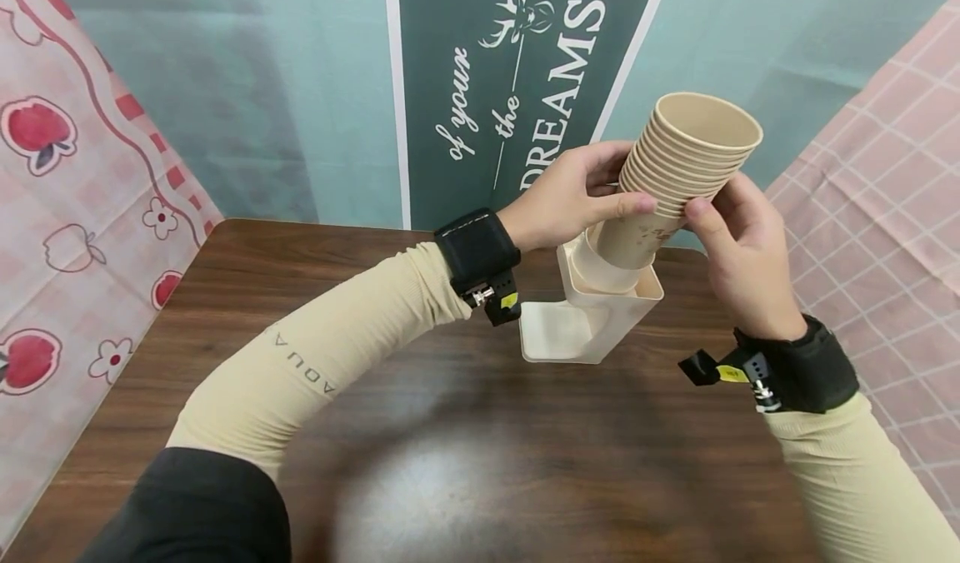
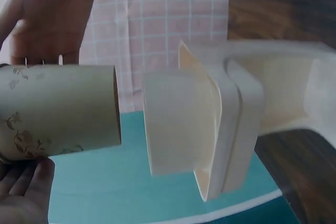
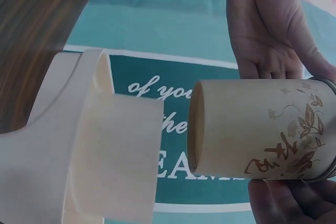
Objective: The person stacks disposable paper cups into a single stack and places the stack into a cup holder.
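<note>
Both hands hold a stack of beige paper cups (image 1: 678, 163) with open rims up, tilted to the right in the head view. My left hand (image 1: 573, 188) grips the stack from the left, its thumb along the lower rims. From the right, my right hand (image 1: 746, 251) holds it with the thumb on the front. Brown leaf print and writing show on the lowest cup (image 3: 262, 129). Beneath is a cream cup dispenser (image 1: 618, 321) with a round tube (image 2: 176, 121) rising from its square top. Both wrist views show a gap between the cup's base and this tube.
The dispenser stands on a dark wood-grain table (image 1: 420, 430), its flat foot (image 1: 555, 331) pointing left. A teal cloth (image 1: 330, 88) with printed lettering hangs behind. Pink patterned cloths line the left (image 1: 82, 238) and right (image 1: 885, 213) sides.
</note>
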Demonstrator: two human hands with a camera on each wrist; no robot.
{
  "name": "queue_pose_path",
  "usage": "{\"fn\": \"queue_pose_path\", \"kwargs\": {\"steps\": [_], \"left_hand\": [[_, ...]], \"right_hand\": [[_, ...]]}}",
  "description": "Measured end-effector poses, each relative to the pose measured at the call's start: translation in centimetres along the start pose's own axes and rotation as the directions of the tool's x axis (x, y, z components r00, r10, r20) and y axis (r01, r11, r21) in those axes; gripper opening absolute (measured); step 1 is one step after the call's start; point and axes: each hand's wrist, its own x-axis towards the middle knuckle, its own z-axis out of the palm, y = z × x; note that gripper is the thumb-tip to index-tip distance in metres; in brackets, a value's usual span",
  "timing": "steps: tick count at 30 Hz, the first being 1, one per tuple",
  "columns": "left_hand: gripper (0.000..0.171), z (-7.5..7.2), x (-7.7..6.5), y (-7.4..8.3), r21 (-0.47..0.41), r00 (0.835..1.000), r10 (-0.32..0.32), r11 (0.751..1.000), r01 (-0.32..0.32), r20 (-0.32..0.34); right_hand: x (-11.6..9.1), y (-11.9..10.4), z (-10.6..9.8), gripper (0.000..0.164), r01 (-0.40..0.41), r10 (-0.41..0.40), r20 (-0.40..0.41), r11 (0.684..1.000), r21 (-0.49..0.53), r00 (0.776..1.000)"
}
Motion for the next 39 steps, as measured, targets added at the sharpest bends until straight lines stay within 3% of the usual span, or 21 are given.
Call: {"fn": "queue_pose_path", "kwargs": {"steps": [7, 11, 18, 25, 31, 35, 39], "left_hand": [[0.060, -0.1, 2.0, -3.1, 0.097, 0.999, -0.018, 0.995, 0.015, 0.032], [0.059, 0.0, 2.5, -4.5, 0.127, 0.998, -0.036, 0.991, 0.029, 0.058], [0.058, 0.0, 2.5, -5.8, 0.206, 0.997, -0.023, 0.979, 0.007, 0.080], [0.058, 0.1, 2.2, -7.0, 0.276, 0.988, -0.107, 0.958, 0.073, 0.111], [0.058, -0.1, 2.3, -7.1, 0.316, 0.988, -0.102, 0.947, 0.060, 0.117], [0.058, -0.2, 2.3, -7.4, 0.331, 0.989, -0.105, 0.942, 0.064, 0.108], [0.058, -0.2, 2.0, -8.0, 0.382, 0.980, -0.160, 0.918, 0.104, 0.118]], "right_hand": [[0.1, 1.7, -0.8, 0.042, -0.047, 0.047, 0.010, 0.998, -0.032, 0.999], [-0.4, 2.6, -1.2, 0.044, -0.082, 0.083, 0.021, 0.994, -0.066, 0.996], [-1.0, 4.0, -1.6, 0.046, -0.130, 0.136, 0.033, 0.981, -0.145, 0.990], [-1.8, 5.2, -1.8, 0.047, -0.161, 0.180, 0.070, 0.962, -0.221, 0.981], [-1.7, 5.5, -1.9, 0.047, -0.154, 0.181, 0.080, 0.951, -0.268, 0.980], [-1.6, 5.6, -1.8, 0.047, -0.158, 0.193, 0.077, 0.932, -0.326, 0.978], [-2.1, 6.1, -1.8, 0.048, -0.181, 0.241, 0.084, 0.880, -0.439, 0.967]]}}
